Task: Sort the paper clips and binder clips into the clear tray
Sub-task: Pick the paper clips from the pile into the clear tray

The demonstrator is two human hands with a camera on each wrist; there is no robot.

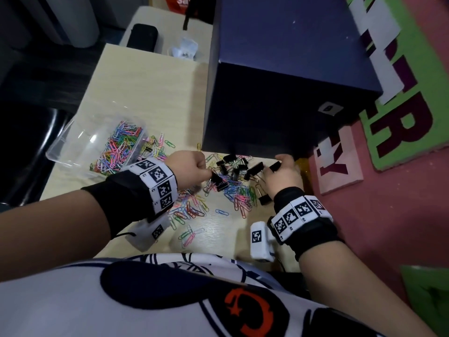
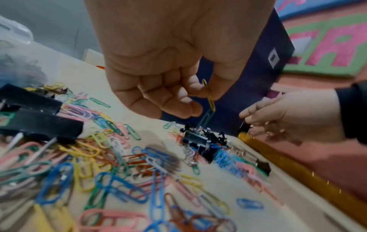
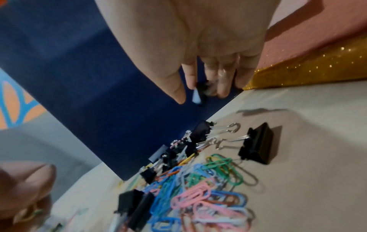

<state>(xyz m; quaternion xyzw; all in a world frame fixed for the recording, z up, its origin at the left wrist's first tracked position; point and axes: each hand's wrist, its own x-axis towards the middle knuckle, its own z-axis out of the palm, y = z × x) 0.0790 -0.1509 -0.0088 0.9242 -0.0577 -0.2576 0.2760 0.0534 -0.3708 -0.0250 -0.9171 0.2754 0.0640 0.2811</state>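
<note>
The left hand (image 2: 158, 78) is curled, thumb and forefinger pinching a yellow wire paper clip (image 2: 208, 95) from which a linked green paper clip (image 2: 207, 117) hangs down toward the pile. The right hand (image 1: 283, 172) has its fingers closed on a small black metal binder clip (image 1: 274, 166), lifted just beside the dark blue cardboard box (image 1: 286, 69). Loose coloured paper clips (image 1: 192, 210) and black binder clips (image 1: 237, 166) lie mixed on the pale wooden table (image 1: 150, 88); the clear plastic tray (image 1: 73, 142), at the left, already holds many paper clips. The step in hand appears to be picking one item per hand for transfer. To do it well, the person should lift the yellow clip slowly so the chained clip either comes free or travels with it without dragging others, and keep the binder clip held by its body, not its wire handles. Each kind should go to its own place in the tray; no divider is discernible here.
</note>
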